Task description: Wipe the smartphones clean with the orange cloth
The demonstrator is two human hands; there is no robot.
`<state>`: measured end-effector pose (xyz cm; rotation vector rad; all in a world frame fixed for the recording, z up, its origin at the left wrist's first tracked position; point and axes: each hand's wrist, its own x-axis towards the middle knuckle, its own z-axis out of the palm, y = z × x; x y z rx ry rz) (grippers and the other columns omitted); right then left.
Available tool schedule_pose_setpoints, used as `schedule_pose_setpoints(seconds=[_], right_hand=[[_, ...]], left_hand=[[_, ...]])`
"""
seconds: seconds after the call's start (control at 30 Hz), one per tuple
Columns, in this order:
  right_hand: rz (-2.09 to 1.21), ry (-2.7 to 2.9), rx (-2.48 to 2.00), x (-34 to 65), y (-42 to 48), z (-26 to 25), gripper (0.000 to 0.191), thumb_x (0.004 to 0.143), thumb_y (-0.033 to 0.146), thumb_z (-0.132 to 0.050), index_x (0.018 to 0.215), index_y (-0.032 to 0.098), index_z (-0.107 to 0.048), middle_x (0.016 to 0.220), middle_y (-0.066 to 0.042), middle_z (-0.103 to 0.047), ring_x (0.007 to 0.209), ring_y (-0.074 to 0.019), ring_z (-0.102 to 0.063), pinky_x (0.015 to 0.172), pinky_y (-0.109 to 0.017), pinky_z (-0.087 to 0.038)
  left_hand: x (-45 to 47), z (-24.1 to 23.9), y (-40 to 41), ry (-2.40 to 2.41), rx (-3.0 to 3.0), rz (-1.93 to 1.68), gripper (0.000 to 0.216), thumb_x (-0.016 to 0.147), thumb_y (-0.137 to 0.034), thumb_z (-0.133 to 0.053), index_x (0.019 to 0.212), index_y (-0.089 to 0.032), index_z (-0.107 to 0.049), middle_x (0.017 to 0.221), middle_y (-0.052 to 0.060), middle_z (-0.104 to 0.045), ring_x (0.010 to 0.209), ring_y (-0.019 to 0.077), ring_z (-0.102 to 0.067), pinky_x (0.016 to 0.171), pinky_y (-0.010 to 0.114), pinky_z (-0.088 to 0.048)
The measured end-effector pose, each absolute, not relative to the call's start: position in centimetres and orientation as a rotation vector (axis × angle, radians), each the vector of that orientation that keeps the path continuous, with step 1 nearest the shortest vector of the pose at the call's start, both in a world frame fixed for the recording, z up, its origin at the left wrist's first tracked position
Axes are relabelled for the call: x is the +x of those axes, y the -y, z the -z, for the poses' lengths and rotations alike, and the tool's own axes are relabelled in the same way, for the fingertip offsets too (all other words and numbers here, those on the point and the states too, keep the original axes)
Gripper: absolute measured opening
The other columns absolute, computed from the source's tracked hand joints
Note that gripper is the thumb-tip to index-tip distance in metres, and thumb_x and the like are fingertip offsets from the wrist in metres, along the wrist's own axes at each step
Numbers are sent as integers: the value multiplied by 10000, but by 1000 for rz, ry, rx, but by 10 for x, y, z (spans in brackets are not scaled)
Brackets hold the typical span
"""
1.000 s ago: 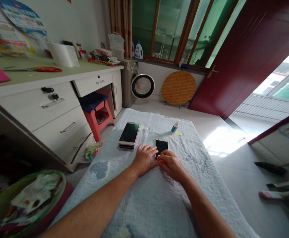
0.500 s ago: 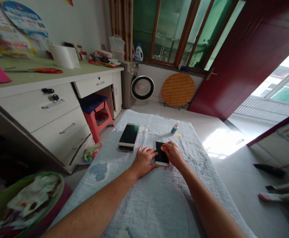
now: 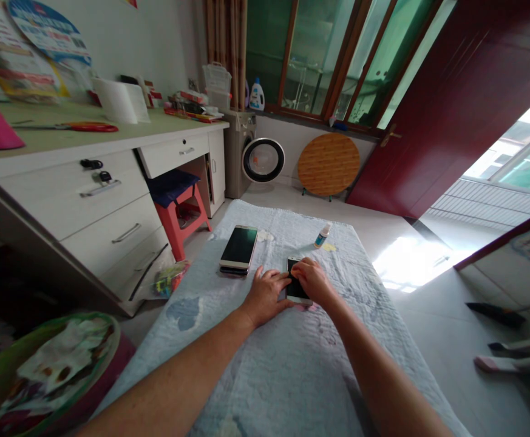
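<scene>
A small dark-screened phone (image 3: 298,292) lies on a pale blue towel (image 3: 283,364) spread over a low table. My left hand (image 3: 265,295) lies flat on the towel with its fingers stretched against the phone's left edge. My right hand (image 3: 312,280) rests on the phone's screen, fingers bunched together and pressed down near its far end. Whether something small is under the fingertips is hidden. A larger phone (image 3: 239,246) sits stacked on another device to the left.
A small spray bottle (image 3: 322,235) and a yellow scrap (image 3: 329,247) lie beyond the phone. At the left are a white desk with drawers (image 3: 87,200) and a red stool (image 3: 178,209). A green basin (image 3: 41,370) sits near left; a broom (image 3: 496,309) lies on the floor at the right.
My right hand has slid from the phone's near end up over its screen toward the far end. My left hand has stayed against the phone's left side.
</scene>
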<state>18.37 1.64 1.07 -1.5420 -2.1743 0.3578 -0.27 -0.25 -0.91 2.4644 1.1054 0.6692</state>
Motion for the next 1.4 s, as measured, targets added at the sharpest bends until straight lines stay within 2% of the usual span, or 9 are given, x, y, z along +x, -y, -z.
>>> schedule_pose_setpoints(seconds=[0.27,0.47,0.67,0.83,0.97,1.07,1.2,1.33,1.4], right_hand=[[-688,2221,-1421,193,36,-30,247,733,28,-501,800,178,-685,861,-34,-587,772,-131,-553,733,-251,-416],[-566,1980,-1717,213,44,-27,163,696,115,-547,765,182,-679,820,-43,-628,753,-162,-570,705,-276,-411],[-961,1613,-1825,211,41,-25,174,715,193,-531,835,180,-656,579,-3,-660,552,-144,-587,553,-239,-389],[-1032,1449,-1792,209,37,-13,199,690,222,-525,844,177,-642,557,-11,-661,508,-142,-575,485,-222,-357],[-1124,1311,-1730,209,35,-9,210,651,210,-518,832,168,-616,520,-7,-640,467,-122,-532,465,-207,-326],[-1187,1218,-1659,206,37,-13,182,658,257,-539,807,166,-589,508,-9,-627,467,-119,-524,469,-205,-324],[-1239,1110,-1571,202,41,-22,234,658,319,-549,833,165,-574,500,1,-598,452,-122,-503,449,-208,-296],[-1215,1057,-1517,199,44,-25,275,649,353,-584,856,173,-592,536,30,-552,456,-105,-457,438,-209,-274],[-1185,1065,-1477,198,43,-24,279,638,335,-603,867,175,-612,599,29,-557,492,-94,-450,464,-210,-303]], left_hand=[[-2,10,2,-1144,2478,-652,482,800,-516,-670,1196,-246,-615,1341,77,-578,1227,295,-489,1102,589,-183],[-2,9,2,-1159,2500,-636,460,815,-489,-662,1209,-257,-609,1339,77,-578,1229,290,-489,1102,583,-190],[0,10,3,-1173,2508,-663,471,794,-485,-684,1193,-245,-614,1233,72,-635,1166,278,-531,1103,545,-214],[0,12,3,-1161,2525,-684,472,795,-484,-678,1196,-245,-609,1218,69,-642,1139,274,-545,1101,536,-214],[0,10,4,-1140,2539,-698,537,768,-566,-676,1178,-224,-614,1200,80,-649,1123,281,-548,1100,536,-207],[2,7,6,-1138,2559,-688,603,750,-633,-655,1181,-214,-610,1192,89,-649,1116,287,-544,1100,536,-201],[5,4,10,-1167,2615,-661,646,769,-690,-582,1217,-225,-590,1151,90,-655,1100,291,-541,1108,539,-182],[9,0,14,-1221,2647,-668,648,800,-720,-497,1209,-225,-591,1097,93,-657,1083,299,-537,1106,560,-173],[11,-3,16,-1248,2654,-710,610,829,-700,-472,1175,-215,-605,1143,103,-634,1101,303,-526,1098,553,-200]])
